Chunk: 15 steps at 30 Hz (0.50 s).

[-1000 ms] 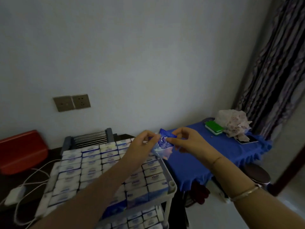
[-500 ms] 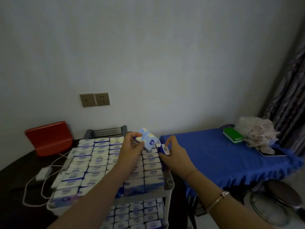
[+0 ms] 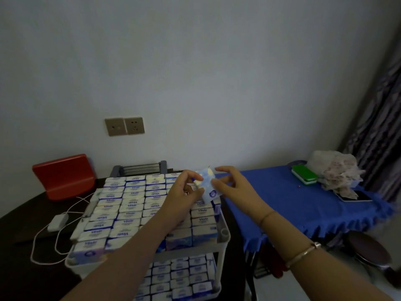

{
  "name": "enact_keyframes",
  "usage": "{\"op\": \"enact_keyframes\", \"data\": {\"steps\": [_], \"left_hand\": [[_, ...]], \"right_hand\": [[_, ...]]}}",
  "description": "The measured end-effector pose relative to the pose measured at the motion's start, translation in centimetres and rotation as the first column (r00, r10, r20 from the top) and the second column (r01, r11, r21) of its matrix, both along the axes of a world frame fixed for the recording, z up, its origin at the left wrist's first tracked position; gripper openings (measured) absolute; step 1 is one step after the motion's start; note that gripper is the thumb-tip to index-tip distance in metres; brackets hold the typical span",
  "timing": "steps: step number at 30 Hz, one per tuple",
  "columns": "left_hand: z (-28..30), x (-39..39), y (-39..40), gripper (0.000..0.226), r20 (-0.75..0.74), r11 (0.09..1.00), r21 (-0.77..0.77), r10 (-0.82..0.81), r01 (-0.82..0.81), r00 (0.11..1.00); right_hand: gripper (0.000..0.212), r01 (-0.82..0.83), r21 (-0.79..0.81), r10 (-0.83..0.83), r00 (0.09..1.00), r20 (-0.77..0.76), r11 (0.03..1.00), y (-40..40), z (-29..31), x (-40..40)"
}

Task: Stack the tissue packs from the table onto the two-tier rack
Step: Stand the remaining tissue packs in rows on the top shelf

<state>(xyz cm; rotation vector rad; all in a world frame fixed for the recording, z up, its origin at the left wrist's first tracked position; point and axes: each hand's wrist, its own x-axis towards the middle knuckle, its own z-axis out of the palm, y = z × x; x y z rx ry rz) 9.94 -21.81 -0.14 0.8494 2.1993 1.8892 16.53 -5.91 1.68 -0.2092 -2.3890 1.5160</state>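
A white two-tier rack (image 3: 223, 233) stands before me, both tiers packed with rows of blue-and-white tissue packs (image 3: 121, 213). Over the top tier's far right corner my left hand (image 3: 184, 192) pinches one blue-and-white tissue pack (image 3: 208, 185), tilted on edge. My right hand (image 3: 233, 187) hovers just right of that pack with fingers spread; its fingertips are at the pack's right edge, and I cannot tell whether they touch. The blue-clothed table (image 3: 293, 200) lies to the right with no tissue packs visible on it.
On the blue table's far end sit a green-and-white box (image 3: 303, 175), a crumpled patterned bag (image 3: 334, 170) and a phone (image 3: 355, 197). A red chair back (image 3: 63, 175), a white adapter with cable (image 3: 57, 222) on a dark desk, a wall socket (image 3: 124, 126) and a curtain (image 3: 382, 127) surround the rack.
My view has swung left toward the rack. The pack has passed into my left hand's grip, and my right hand has let go and spread its fingers beside it.
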Motion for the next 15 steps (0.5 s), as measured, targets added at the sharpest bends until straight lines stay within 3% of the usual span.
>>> {"op": "enact_keyframes", "data": {"steps": [2, 5, 7, 10, 15], "left_hand": [[0.1, 0.3, 0.2, 0.034, 0.011, 0.996, 0.038, -0.075, 0.075, 0.997], [-0.3, 0.6, 0.5, 0.052, 0.036, 0.99, 0.011, -0.141, 0.141, 0.989], [-1.2, 0.1, 0.7, 0.039, -0.102, 0.987, -0.137, -0.101, 0.086, 0.99], [-1.8, -0.6, 0.6, 0.033, -0.402, 0.927, -0.372, -0.114, -0.048, 0.909], [-2.3, -0.5, 0.9, 0.038, -0.551, 0.884, -0.431, -0.099, -0.181, 0.829]], "right_hand": [[0.04, -0.028, 0.05, 0.028, 1.0, 0.003, 0.998, 0.1, 0.1, 0.6], [0.046, -0.032, -0.021, 0.032, 0.999, 0.025, 0.999, 0.8, 0.4, 2.2], [0.04, -0.007, -0.009, 0.007, 0.999, 0.052, 1.0, 1.4, 0.5, 3.4], [0.03, 0.02, 0.156, -0.034, 0.995, 0.088, 0.988, 1.4, 0.3, 5.1], [0.036, 0.072, 0.318, -0.096, 0.994, 0.059, 0.945, -0.4, -1.8, 5.2]]}}
